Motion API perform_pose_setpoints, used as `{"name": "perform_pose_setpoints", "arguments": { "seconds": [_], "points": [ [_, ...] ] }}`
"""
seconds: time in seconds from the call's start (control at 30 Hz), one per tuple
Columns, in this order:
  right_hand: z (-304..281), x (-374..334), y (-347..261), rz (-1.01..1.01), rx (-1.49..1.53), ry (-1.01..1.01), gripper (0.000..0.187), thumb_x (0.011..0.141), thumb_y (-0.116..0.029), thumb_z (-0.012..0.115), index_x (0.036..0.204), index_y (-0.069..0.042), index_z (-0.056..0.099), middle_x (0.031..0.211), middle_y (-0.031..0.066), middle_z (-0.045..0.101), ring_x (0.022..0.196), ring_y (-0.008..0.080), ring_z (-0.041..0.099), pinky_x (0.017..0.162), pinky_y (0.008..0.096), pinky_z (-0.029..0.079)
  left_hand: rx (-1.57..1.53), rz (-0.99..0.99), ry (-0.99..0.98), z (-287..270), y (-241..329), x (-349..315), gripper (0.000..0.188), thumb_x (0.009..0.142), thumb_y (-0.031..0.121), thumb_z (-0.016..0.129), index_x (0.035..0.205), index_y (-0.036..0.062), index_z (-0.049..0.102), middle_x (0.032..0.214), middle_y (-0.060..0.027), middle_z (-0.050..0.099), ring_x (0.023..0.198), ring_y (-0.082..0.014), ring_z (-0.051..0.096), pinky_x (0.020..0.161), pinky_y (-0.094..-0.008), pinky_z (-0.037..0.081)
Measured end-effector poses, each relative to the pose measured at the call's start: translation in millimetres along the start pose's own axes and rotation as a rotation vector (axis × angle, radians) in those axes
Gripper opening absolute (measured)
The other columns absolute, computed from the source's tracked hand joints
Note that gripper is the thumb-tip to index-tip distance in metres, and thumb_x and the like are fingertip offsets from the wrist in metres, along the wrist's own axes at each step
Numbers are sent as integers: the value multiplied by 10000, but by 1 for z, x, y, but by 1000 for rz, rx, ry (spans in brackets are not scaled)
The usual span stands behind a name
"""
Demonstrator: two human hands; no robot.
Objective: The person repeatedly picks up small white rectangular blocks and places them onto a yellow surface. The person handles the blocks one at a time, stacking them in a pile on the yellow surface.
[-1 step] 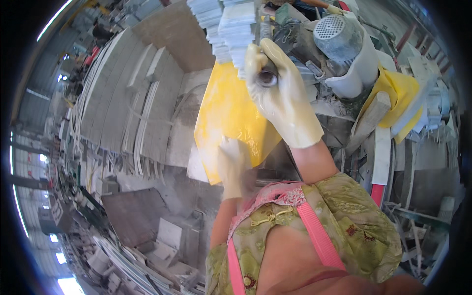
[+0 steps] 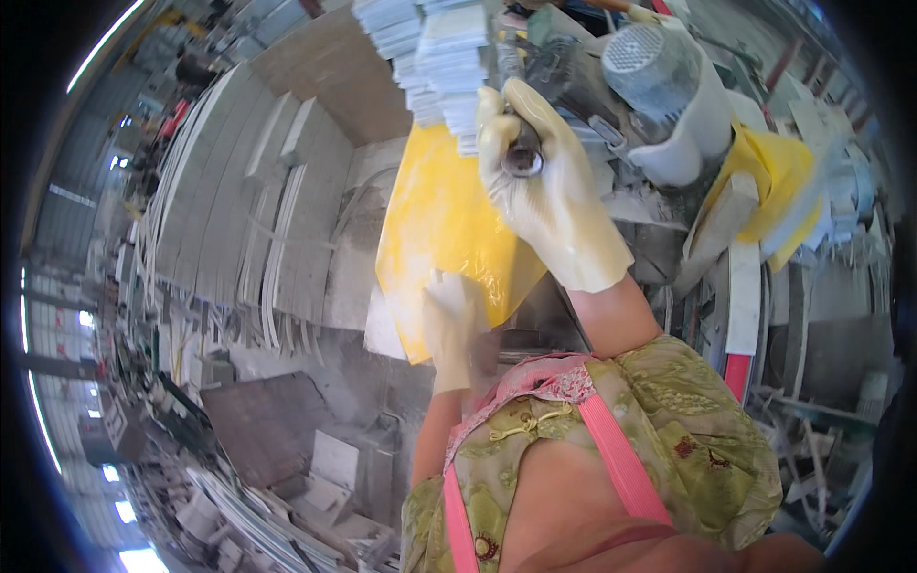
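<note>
In the cream-coloured rubber glove, my right hand [image 2: 546,181] is closed round a dark, round-ended handle [image 2: 524,160] with a hollow end that faces up. What the handle joins to is hidden beneath the glove. My left hand [image 2: 451,320], also gloved, rests on the near part of a wet yellow sheet [image 2: 435,210]. Its fingers are blurred and partly hidden. Beyond the sheet stands a stack of thin, pale tiles [image 2: 454,57], right at its far edge.
Large grey slabs [image 2: 215,181] lean at the left. A motor with a vented cap [image 2: 642,57] sits far right, near a yellow cloth [image 2: 759,191] and a wooden post [image 2: 731,224]. Another person's gloved hand [image 2: 645,14] shows at the top. Stone offcuts [image 2: 334,458] lie lower left.
My right hand and the handle appear slightly lower in the picture. The left hand stays on the yellow sheet.
</note>
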State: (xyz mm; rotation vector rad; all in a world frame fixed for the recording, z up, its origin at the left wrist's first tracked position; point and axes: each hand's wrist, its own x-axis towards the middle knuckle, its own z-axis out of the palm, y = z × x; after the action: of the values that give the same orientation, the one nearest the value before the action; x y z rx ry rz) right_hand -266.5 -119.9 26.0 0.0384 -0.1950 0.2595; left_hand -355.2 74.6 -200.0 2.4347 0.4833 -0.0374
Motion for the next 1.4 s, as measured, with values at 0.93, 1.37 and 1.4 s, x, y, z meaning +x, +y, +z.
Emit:
{"name": "perform_pose_setpoints", "arguments": {
  "seconds": [0.93, 1.37, 1.4],
  "points": [
    [-66, -138, -463, -60, -2494, 1262, 453, 846, -222, 650, 1286, -112, 643, 812, 149, 686, 578, 236, 649, 491, 370, 519, -9, -15, 80, 4, -11, 1, 964, 767, 374, 787, 1538, 10, 337, 1491, -274, 462, 1387, -388, 450, 1138, -429, 366],
    [-100, -98, -478, -30, -2790, 1492, 358, 881, -201, 549, 1181, -120, 727, 1234, 155, 695, 1158, 350, 657, 936, 501, 515, -233, 5, 31, 3, -13, -2, 980, 796, 258, 777, 1556, -54, 242, 1509, -286, 418, 1391, -356, 443, 1143, -394, 360],
    [-102, -97, -476, -18, -2818, 1448, 350, 876, -191, 554, 1169, -119, 730, 1221, 153, 701, 1148, 352, 661, 925, 506, 519, -237, 6, 44, 3, -14, -2, 981, 795, 256, 778, 1555, -55, 242, 1510, -286, 418, 1389, -357, 444, 1143, -394, 360]
  ]
}}
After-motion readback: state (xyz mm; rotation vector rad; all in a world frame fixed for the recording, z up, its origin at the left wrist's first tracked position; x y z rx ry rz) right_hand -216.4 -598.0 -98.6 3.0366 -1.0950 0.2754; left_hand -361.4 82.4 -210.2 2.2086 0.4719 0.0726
